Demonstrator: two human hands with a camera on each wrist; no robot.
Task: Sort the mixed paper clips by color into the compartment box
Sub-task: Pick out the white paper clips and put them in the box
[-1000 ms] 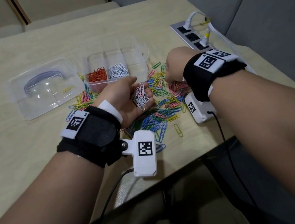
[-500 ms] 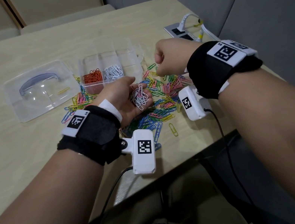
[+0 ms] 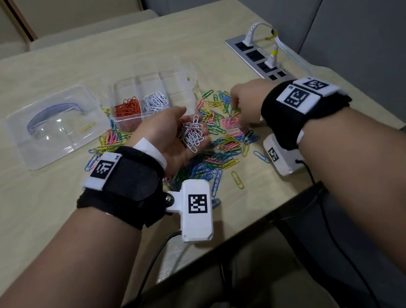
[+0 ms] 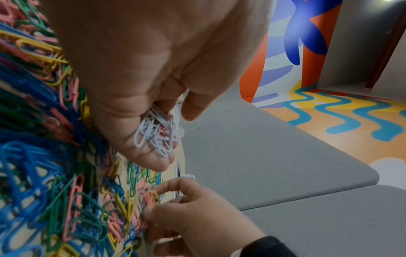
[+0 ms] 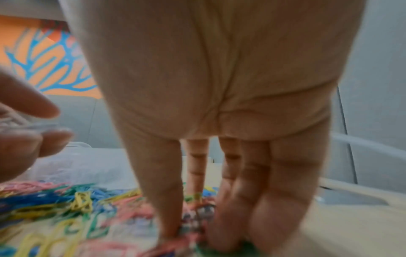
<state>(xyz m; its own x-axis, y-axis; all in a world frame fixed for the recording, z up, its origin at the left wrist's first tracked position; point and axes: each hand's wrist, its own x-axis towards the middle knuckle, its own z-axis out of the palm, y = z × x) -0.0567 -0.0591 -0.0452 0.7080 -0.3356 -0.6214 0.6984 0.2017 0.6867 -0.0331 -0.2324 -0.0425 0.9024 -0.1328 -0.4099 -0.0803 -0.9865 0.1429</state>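
Note:
My left hand (image 3: 193,125) is cupped palm up over the pile and holds a bunch of white paper clips (image 3: 193,136), seen close in the left wrist view (image 4: 156,135). The mixed pile of coloured paper clips (image 3: 222,147) lies on the table in front of the clear compartment box (image 3: 177,77). One compartment holds orange clips (image 3: 127,107), the one beside it white clips (image 3: 156,101). My right hand (image 3: 239,114) reaches down into the pile's right part. Its thumb and straight fingers (image 5: 222,217) touch the clips; the picture is blurred.
The box's clear lid (image 3: 55,125) lies left of the box with a yellow clip (image 3: 87,126) on it. A power strip (image 3: 259,62) with white plugs runs along the table's right side. The table's front edge (image 3: 261,216) is close behind the pile.
My right hand, raised as a fist half a second ago, has come down onto the pile with its fingers stretched out. The left hand still holds the white clips in the same place.

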